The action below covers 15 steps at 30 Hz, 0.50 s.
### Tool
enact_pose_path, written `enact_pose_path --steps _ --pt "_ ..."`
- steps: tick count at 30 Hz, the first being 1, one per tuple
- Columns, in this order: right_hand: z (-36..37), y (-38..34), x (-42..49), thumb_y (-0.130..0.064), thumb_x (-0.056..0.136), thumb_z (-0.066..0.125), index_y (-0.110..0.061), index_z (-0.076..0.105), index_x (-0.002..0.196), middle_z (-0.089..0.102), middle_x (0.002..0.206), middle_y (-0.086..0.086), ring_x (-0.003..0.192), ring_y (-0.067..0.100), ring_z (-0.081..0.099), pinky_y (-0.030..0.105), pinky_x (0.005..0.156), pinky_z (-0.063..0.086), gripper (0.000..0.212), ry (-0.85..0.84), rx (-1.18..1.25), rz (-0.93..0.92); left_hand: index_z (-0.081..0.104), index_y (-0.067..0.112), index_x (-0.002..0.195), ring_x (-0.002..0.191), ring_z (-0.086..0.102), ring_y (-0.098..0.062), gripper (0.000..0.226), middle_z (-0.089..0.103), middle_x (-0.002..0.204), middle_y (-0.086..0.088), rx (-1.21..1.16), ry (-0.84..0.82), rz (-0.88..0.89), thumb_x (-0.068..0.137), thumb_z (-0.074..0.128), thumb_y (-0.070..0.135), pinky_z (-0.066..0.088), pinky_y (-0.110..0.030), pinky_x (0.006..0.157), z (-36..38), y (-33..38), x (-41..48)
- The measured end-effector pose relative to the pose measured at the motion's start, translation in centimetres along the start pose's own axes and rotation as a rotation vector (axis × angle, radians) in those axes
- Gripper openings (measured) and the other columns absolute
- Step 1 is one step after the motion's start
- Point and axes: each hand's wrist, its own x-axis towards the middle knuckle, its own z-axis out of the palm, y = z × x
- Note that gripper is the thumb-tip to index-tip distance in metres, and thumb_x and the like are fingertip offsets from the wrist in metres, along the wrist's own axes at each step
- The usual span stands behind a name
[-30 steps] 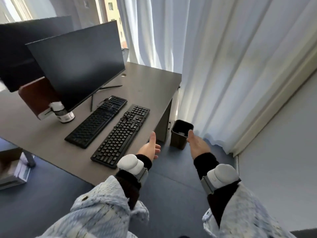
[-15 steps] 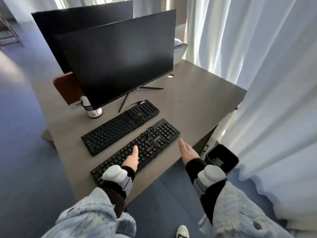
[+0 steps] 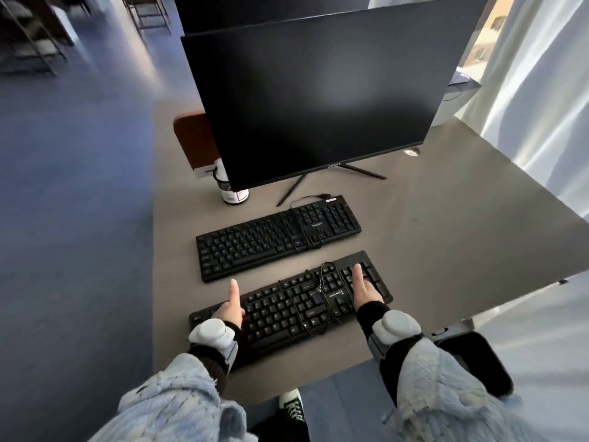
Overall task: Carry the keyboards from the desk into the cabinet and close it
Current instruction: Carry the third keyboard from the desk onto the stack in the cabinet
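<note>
Two black keyboards lie side by side on the grey desk (image 3: 446,237), each with its cable coiled on top. The near keyboard (image 3: 287,304) sits by the front edge; the far keyboard (image 3: 274,240) lies just behind it. My left hand (image 3: 231,306) hovers over the near keyboard's left end, thumb up, fingers apart. My right hand (image 3: 363,287) is over its right end, above the number pad, also spread and holding nothing. No cabinet is in view.
A large black monitor (image 3: 318,103) on a thin stand rises behind the keyboards, a second one behind it. A white bottle (image 3: 234,194) and brown board (image 3: 192,138) stand at the left. A black bin (image 3: 478,362) sits on the floor at right, by white curtains (image 3: 541,90).
I have stepped up to the desk and turned to face it. Both hands moved forward from beside the desk edge to over the two ends of the near keyboard.
</note>
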Motion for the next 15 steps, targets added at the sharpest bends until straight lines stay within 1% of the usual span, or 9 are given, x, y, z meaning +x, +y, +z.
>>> enact_pose_path --steps 2,4,7,9,11,13,15 --pt "0.1 -0.8 1.4 -0.064 0.089 0.021 -0.001 0.054 0.125 0.054 0.132 0.020 0.124 0.032 0.048 0.036 0.101 0.031 0.080 0.006 -0.065 0.018 0.066 0.004 0.102 0.108 0.058 -0.031 0.092 0.063 0.113 -0.019 0.077 0.037 -0.023 0.083 0.008 0.073 0.032 -0.040 0.107 -0.2 0.4 1.2" --pt "0.0 -1.3 3.2 -0.064 0.089 0.021 -0.002 0.052 0.127 0.053 0.134 0.020 0.125 0.033 0.047 0.036 0.102 0.032 0.079 0.013 -0.106 0.025 0.061 0.004 0.109 0.122 0.050 -0.033 0.087 0.058 0.126 -0.021 0.135 0.096 -0.055 0.085 0.012 0.072 0.026 -0.041 0.108 -0.2 0.7 2.2" --pt "-0.4 -1.8 5.4 -0.064 0.089 0.022 -0.002 0.046 0.133 0.049 0.137 0.020 0.129 0.034 0.044 0.040 0.106 0.031 0.080 0.024 -0.170 0.064 0.056 0.005 0.118 0.140 0.030 -0.031 0.083 0.045 0.141 -0.021 0.188 0.138 -0.097 0.087 0.014 0.068 0.012 -0.045 0.115 -0.7 1.2 3.4" --pt "-0.6 -1.5 6.3 -0.064 0.089 0.025 -0.002 0.048 0.132 0.050 0.135 0.021 0.128 0.036 0.044 0.044 0.108 0.032 0.079 0.060 -0.215 0.060 0.054 0.006 0.125 0.142 0.023 -0.032 0.083 0.041 0.144 -0.021 0.214 0.178 -0.133 0.087 0.014 0.068 0.012 -0.047 0.115 -1.1 0.8 3.4" --pt "-0.9 -1.6 7.5 -0.063 0.088 0.028 -0.001 0.054 0.123 0.055 0.128 0.022 0.122 0.037 0.048 0.044 0.105 0.035 0.076 0.091 -0.253 0.065 0.053 0.007 0.131 0.141 0.025 -0.034 0.083 0.041 0.145 -0.021 0.242 0.239 -0.175 0.088 0.016 0.067 0.015 -0.047 0.115 -1.5 0.6 3.6" --pt "-1.4 -2.2 8.8 -0.063 0.088 0.029 0.000 0.056 0.117 0.058 0.124 0.022 0.118 0.037 0.051 0.042 0.102 0.037 0.075 0.074 -0.292 0.087 0.043 0.006 0.139 0.141 0.024 -0.036 0.078 0.033 0.150 -0.022 0.223 0.298 -0.248 0.090 0.025 0.064 0.013 -0.045 0.116 -1.4 0.7 3.4" --pt "-1.8 -2.8 9.2 -0.066 0.086 0.027 -0.002 0.055 0.119 0.056 0.126 0.021 0.118 0.036 0.052 0.041 0.100 0.037 0.077 0.070 -0.360 0.136 0.031 0.001 0.144 0.142 0.024 -0.040 0.074 0.027 0.152 -0.025 0.138 0.292 -0.290 0.093 0.037 0.053 0.014 -0.042 0.118 -1.3 0.6 3.3"
